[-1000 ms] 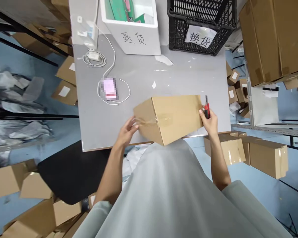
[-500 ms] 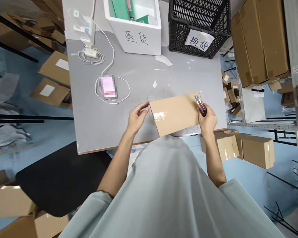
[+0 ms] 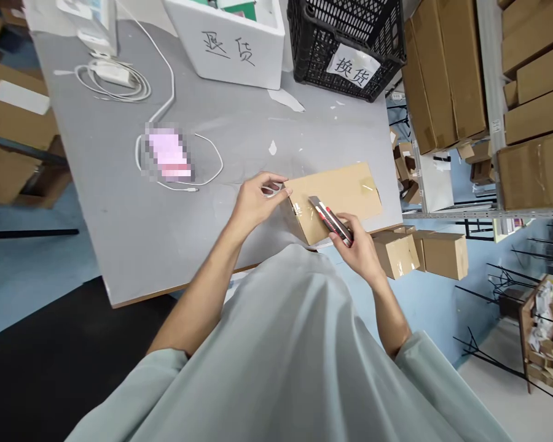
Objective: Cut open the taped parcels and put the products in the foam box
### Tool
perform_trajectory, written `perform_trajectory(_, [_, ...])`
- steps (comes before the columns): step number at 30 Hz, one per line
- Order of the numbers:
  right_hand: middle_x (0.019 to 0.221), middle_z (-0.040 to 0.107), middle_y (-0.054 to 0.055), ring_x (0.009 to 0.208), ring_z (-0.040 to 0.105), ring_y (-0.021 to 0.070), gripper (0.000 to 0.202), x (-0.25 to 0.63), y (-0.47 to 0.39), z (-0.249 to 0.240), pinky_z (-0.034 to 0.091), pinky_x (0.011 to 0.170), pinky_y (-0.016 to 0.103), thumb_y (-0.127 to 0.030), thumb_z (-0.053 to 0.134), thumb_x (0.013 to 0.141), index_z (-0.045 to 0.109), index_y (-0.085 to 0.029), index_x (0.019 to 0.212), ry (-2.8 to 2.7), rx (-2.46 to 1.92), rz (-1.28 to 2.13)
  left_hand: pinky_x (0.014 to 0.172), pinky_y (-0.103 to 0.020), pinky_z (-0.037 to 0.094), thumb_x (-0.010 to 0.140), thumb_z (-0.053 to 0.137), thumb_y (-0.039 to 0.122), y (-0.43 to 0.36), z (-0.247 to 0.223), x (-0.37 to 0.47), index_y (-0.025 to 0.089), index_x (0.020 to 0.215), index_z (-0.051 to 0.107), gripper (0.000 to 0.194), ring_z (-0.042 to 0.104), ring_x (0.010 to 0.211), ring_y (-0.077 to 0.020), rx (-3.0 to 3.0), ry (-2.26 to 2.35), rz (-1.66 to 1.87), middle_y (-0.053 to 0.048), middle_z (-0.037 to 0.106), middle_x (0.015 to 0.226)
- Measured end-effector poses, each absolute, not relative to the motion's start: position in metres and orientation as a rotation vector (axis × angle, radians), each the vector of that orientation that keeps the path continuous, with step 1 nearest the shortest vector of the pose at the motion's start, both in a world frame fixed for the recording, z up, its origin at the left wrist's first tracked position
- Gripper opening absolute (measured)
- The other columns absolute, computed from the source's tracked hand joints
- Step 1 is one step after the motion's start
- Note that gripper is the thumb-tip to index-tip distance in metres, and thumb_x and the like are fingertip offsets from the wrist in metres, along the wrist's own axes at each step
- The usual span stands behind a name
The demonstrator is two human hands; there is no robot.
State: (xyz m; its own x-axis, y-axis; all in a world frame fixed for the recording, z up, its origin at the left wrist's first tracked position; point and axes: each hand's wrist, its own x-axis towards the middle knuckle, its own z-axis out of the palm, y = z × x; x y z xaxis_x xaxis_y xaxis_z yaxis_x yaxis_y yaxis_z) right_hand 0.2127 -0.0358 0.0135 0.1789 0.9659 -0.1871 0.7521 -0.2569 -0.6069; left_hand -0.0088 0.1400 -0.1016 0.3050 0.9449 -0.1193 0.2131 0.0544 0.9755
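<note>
A brown cardboard box (image 3: 338, 187) with clear tape at its left end lies near the front edge of the grey table (image 3: 203, 215). My left hand (image 3: 258, 199) is at the box's far left corner, with thumb and fingertips pinched on that corner. In my right hand (image 3: 357, 245) is a red and black utility knife (image 3: 332, 222), held over the near side of the box. The knife's metal tip points up and left, towards the taped end. Whether the blade touches the cardboard I cannot tell.
A white bin (image 3: 239, 58) and a black crate (image 3: 345, 64) stand at the table's back. A blurred pink object (image 3: 170, 153) and a coiled white cable (image 3: 115, 80) lie left. Shelves with boxes (image 3: 539, 159) stand right.
My right hand has brought the knife from the box's right end leftward over its near part. The box has turned and shows its left end. The view has shifted.
</note>
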Motion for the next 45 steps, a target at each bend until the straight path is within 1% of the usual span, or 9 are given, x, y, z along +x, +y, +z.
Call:
perform_trajectory(3, [0.142, 0.081, 0.01, 0.122, 0.081, 0.0267, 0.04, 0.186, -0.03, 0.013, 0.065, 0.102, 0.037, -0.034, 0.064, 0.108, 0.07, -0.026, 0.147, -1.765, -2.074, 0.64, 0.095, -0.039, 0.063, 0.087, 0.081, 0.045, 0.142, -0.105, -0.009, 0.022, 0.114, 0.083, 0.035, 0.077, 0.103, -0.0247, 1.435, 1.102, 0.806, -0.008, 0.084, 0.12])
perform_trajectory(5, [0.142, 0.081, 0.01, 0.125, 0.08, 0.0265, 0.041, 0.177, -0.026, 0.015, 0.065, 0.104, 0.037, -0.031, 0.063, 0.109, 0.072, -0.026, 0.149, -1.833, -2.138, 0.583, 0.095, -0.039, 0.063, 0.087, 0.082, 0.043, 0.143, -0.107, -0.009, 0.022, 0.113, 0.083, 0.033, 0.077, 0.101, -0.0245, 1.433, 1.085, 0.817, -0.007, 0.084, 0.119])
perform_trajectory(11, [0.14, 0.081, 0.01, 0.125, 0.079, 0.0258, 0.046, 0.155, -0.023, 0.039, 0.063, 0.098, 0.032, -0.028, 0.06, 0.113, 0.07, -0.024, 0.157, -1.942, -2.4, 0.526, 0.093, -0.037, 0.062, 0.085, 0.084, 0.038, 0.143, -0.113, -0.006, 0.022, 0.113, 0.084, 0.032, 0.074, 0.097, -0.0231, 1.395, 1.07, 0.838, -0.007, 0.083, 0.116])
perform_trajectory(16, [0.135, 0.077, 0.011, 0.106, 0.08, 0.0245, 0.051, 0.118, -0.02, 0.057, 0.059, 0.081, 0.028, -0.031, 0.049, 0.12, 0.059, -0.028, 0.17, -2.052, -2.697, 0.436, 0.093, -0.037, 0.062, 0.085, 0.084, 0.038, 0.141, -0.114, -0.004, 0.023, 0.112, 0.084, 0.031, 0.074, 0.094, -0.0218, 1.399, 1.057, 0.86, -0.006, 0.084, 0.118])
perform_trajectory(22, [0.137, 0.073, 0.016, 0.112, 0.078, 0.0236, 0.062, 0.077, -0.01, 0.062, 0.061, 0.076, 0.028, -0.01, 0.037, 0.116, 0.048, -0.023, 0.176, -2.305, -2.839, 0.326, 0.091, -0.036, 0.062, 0.089, 0.082, 0.035, 0.133, -0.107, -0.001, 0.023, 0.115, 0.085, 0.029, 0.076, 0.092, -0.0209, 1.389, 1.106, 0.883, -0.006, 0.084, 0.122])
perform_trajectory(28, [0.129, 0.074, 0.016, 0.106, 0.08, 0.0231, 0.061, 0.07, -0.017, 0.091, 0.061, 0.07, 0.027, -0.007, 0.041, 0.114, 0.052, -0.022, 0.172, -2.336, -2.937, 0.469, 0.094, -0.037, 0.064, 0.092, 0.081, 0.033, 0.121, -0.099, 0.001, 0.023, 0.117, 0.087, 0.028, 0.079, 0.096, -0.0226, 1.383, 1.161, 0.898, -0.006, 0.084, 0.118])
perform_trajectory(36, [0.134, 0.074, 0.017, 0.111, 0.08, 0.0232, 0.057, 0.089, -0.009, 0.086, 0.061, 0.076, 0.027, -0.007, 0.036, 0.116, 0.053, -0.021, 0.168, -2.436, -2.781, 0.553, 0.091, -0.038, 0.067, 0.089, 0.082, 0.035, 0.12, -0.108, 0.004, 0.024, 0.115, 0.088, 0.029, 0.081, 0.094, -0.023, 1.341, 1.209, 0.902, -0.006, 0.087, 0.121])
perform_trajectory(41, [0.13, 0.076, 0.012, 0.105, 0.081, 0.0228, 0.053, 0.112, -0.018, 0.089, 0.057, 0.072, 0.026, -0.012, 0.043, 0.117, 0.054, -0.026, 0.167, -2.395, -2.771, 0.642, 0.098, -0.04, 0.069, 0.09, 0.081, 0.032, 0.114, -0.111, 0.008, 0.024, 0.118, 0.087, 0.03, 0.083, 0.103, -0.025, 1.293, 1.227, 0.928, -0.006, 0.086, 0.125])
perform_trajectory(45, [0.134, 0.075, 0.015, 0.109, 0.081, 0.0222, 0.059, 0.12, -0.025, 0.079, 0.057, 0.072, 0.026, -0.008, 0.038, 0.116, 0.048, -0.023, 0.173, -2.467, -2.656, 0.641, 0.102, -0.041, 0.069, 0.091, 0.081, 0.033, 0.109, -0.109, 0.009, 0.024, 0.12, 0.086, 0.03, 0.083, 0.106, -0.0255, 1.308, 1.272, 0.936, -0.007, 0.086, 0.125])
